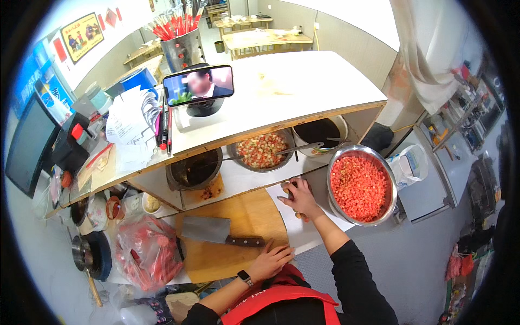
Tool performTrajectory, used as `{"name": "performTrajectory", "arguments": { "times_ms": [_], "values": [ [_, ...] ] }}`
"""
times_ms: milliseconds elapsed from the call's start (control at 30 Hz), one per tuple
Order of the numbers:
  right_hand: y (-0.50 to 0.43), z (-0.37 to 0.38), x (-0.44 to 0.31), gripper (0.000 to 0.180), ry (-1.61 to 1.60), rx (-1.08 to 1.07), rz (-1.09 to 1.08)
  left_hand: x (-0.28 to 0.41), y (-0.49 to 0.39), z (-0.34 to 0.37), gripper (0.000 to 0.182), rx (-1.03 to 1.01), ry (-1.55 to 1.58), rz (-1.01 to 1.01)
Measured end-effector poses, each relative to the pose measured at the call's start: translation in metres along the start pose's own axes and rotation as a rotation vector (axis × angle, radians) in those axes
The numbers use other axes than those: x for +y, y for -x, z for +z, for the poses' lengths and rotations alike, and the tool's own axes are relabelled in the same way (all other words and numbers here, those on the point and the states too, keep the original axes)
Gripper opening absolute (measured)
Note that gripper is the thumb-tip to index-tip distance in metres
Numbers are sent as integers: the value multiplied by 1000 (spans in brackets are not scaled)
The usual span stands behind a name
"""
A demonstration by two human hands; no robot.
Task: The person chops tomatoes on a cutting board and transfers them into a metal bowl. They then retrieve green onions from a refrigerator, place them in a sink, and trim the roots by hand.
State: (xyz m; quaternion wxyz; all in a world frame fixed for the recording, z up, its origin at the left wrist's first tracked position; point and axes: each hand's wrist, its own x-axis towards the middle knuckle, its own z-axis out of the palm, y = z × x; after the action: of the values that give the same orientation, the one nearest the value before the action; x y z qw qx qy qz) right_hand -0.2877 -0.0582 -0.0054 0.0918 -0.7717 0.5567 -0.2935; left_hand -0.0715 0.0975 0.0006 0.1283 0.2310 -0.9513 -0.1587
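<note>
My left hand rests with spread fingers at the near right edge of a wooden cutting board, just below a cleaver's handle. The cleaver lies flat on the board, with its broad blade to the left and its dark riveted handle to the right. My right hand reaches down to the white counter right of the board. Its fingers curl around or over small brownish things, partly hidden. Beside it stands a steel bowl heaped with diced red-pink pieces, perhaps meat. A clear plastic bag of red pieces lies left of the board.
Under the shelf stand a dark pot, a pan of diced mix with spoons, and an enamel pot of dark liquid. A phone stands on top, near receipts. A white bag lies right.
</note>
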Motion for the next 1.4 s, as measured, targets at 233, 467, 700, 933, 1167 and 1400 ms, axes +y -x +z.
{"name": "performTrajectory", "arguments": {
  "times_ms": [233, 467, 700, 933, 1167, 1400],
  "values": [
    [14, 2, -8, 34, 347, -30, -104, 32, -20, 9, 31, 163, 259, -16],
    [8, 13, 13, 14, 377, -176, -86, 34, -47, 15, 23, 190, 1156, -480],
    [0, -18, -20, 12, -175, 38, 187, -24, -63, 6, 33, 428, 2260, -733],
    [48, -54, -141, 12, -131, -157, -229, -40, -36, -2, 43, 364, 2891, -202],
    [51, -69, -211, 15, -312, -235, -432, -14, 46, -51, 25, 566, 2564, -720],
    [48, -57, -233, 12, -469, -348, -107, 25, 241, -17, 27, 1023, 2412, -931]
  ]
}}
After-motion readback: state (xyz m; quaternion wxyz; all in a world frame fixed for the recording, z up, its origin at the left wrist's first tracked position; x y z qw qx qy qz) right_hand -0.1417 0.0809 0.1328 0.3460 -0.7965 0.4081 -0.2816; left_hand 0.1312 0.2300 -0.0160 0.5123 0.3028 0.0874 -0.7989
